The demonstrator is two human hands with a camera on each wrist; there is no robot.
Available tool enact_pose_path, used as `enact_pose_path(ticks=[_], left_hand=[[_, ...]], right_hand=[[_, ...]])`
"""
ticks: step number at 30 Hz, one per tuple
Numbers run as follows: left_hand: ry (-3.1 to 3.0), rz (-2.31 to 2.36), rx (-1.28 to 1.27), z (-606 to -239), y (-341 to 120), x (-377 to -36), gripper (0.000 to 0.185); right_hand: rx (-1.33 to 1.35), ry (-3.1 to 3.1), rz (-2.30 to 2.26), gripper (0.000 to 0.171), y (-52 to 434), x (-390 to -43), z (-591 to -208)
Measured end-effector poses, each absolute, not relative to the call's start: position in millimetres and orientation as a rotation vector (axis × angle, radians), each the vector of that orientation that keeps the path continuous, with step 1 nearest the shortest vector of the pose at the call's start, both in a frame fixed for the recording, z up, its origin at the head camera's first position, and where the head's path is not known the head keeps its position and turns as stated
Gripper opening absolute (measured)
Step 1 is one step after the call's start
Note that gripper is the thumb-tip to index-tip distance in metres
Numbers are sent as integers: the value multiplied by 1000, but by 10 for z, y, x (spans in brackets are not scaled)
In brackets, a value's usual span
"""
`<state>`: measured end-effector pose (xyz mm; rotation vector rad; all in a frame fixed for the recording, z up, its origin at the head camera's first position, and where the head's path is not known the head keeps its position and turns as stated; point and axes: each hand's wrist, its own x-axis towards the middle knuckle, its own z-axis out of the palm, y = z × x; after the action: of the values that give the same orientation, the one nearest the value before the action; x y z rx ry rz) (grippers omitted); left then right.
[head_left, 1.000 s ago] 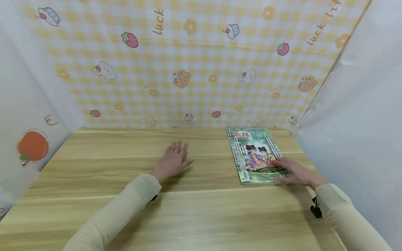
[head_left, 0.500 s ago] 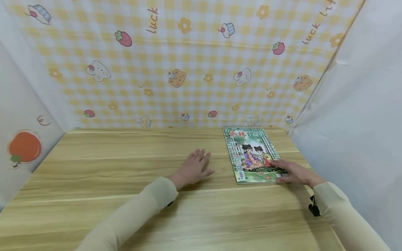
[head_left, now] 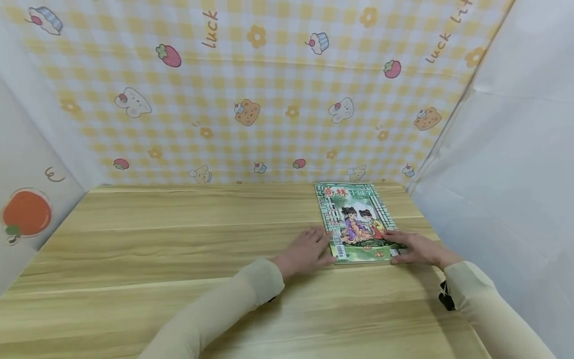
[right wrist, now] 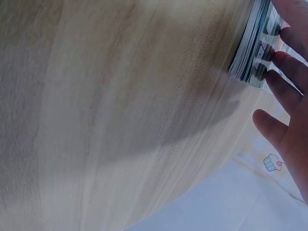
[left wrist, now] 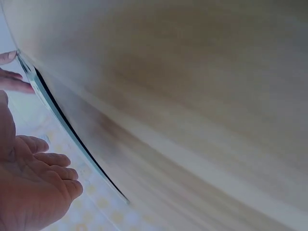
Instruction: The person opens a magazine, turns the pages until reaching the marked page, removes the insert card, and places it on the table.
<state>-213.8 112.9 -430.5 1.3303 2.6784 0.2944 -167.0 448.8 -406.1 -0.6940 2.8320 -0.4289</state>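
A magazine (head_left: 358,214) with a green illustrated cover, showing two cartoon children and a red title, lies flat at the back right of the wooden table. My left hand (head_left: 307,249) is at its lower left corner, fingertips right at the spine side. In the left wrist view the fingers of the left hand (left wrist: 38,187) lie relaxed beside the magazine's thin edge (left wrist: 72,132). The extended fingers of my right hand (head_left: 419,249) rest on the lower right of the cover. The right wrist view shows the right hand (right wrist: 293,101) spread at the page edges (right wrist: 248,48).
The wooden table (head_left: 179,239) spreads out to the left and front of the magazine. Behind it rises a yellow checked cloth (head_left: 278,75) with cartoon prints. White sheets enclose the right side (head_left: 506,174) and the left.
My left hand has slid right across the table to the magazine's left edge. The right hand keeps its place on the cover. The head view has shifted slightly.
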Motion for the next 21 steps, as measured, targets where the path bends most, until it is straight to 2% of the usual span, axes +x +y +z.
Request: enact_pose_path(ticks=[7, 21], left_hand=[[2661, 235, 1415, -4350, 1391, -2074, 70], [2677, 190, 1452, -4363, 1648, -2038, 68]], right_hand=[[-702, 2786, -454, 72, 4500, -1683, -4075], [-625, 2734, -569, 62, 4565, -1698, -4037]])
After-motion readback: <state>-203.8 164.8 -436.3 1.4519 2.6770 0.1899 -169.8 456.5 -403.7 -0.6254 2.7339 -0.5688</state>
